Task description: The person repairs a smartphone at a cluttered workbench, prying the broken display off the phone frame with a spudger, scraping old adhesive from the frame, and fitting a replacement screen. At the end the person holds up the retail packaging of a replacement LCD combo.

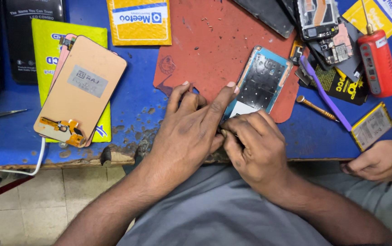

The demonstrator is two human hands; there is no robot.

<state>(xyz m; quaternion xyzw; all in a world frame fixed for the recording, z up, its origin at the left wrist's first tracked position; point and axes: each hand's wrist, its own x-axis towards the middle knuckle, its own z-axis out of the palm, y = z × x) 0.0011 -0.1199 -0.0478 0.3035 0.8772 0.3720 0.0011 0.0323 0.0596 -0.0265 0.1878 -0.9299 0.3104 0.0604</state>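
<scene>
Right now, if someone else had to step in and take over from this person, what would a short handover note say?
Left hand: spread flat, its fingers pressing the near end of the teal-edged phone frame.
Right hand: curled at the frame's near corner, pinching something too small to tell.
The frame lies open side up on the worn red rubber mat, on the blue workbench.
Nearby: orange-backed replacement screen at left, flat battery and red cylindrical tool at right.
Done: frame stripped bare. Left: screen and battery not yet fitted.
Another person's hand rests at the right edge.

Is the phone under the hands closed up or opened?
Opened. The phone frame lies on the red mat with bare inner plate and holes showing, no cover on top.
</scene>
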